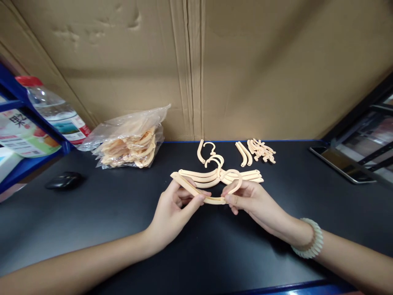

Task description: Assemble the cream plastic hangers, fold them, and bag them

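Observation:
My left hand (168, 211) is closed around a peach-coloured plastic hanger arm (186, 184), which slants up to the left with its lower part curving right. At that right end my right hand (259, 203) pinches a curved hanger hook (237, 175) in the same colour. The two parts meet between my fingertips; whether they are joined I cannot tell. Just behind my hands lie several hangers (198, 178) with hooks and arms, stacked on the black table (196, 250). My fingers and the held parts hide some of them.
Behind the hangers lie a loose arm (200, 151), a loose hook (211, 148), a pair of arms (244, 154) and a pile of small hooks (261, 150). A clear bag of parts (130, 141), a mouse (65, 180) and a bottle (57, 110) stand left; a phone-like device (340, 164) lies right.

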Action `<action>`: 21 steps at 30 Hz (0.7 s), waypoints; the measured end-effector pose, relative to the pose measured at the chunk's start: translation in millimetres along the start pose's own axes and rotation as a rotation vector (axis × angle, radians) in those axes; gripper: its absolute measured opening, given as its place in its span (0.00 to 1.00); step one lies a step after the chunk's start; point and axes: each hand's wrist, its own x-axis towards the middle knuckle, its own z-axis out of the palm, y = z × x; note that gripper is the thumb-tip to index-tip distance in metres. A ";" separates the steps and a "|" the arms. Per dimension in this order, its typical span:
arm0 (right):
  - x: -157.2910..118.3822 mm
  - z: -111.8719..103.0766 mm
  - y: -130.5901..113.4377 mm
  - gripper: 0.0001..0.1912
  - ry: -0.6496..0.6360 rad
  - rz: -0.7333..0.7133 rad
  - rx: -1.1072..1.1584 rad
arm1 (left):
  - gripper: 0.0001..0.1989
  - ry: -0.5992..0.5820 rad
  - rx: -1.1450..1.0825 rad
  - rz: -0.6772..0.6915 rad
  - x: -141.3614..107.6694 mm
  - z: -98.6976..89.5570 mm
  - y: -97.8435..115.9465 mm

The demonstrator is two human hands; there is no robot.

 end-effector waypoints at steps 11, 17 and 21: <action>0.4 2.8 1.9 0.12 -0.041 0.022 -0.008 | 0.17 -0.046 -0.159 -0.147 -1.0 7.4 2.3; 1.3 5.4 -2.0 0.13 -0.016 -0.048 0.001 | 0.13 -0.137 -0.262 -0.247 0.0 11.0 3.6; 11.8 -20.7 -19.7 0.12 0.136 -0.275 -0.195 | 0.13 -0.091 -0.296 -0.293 2.5 9.7 3.9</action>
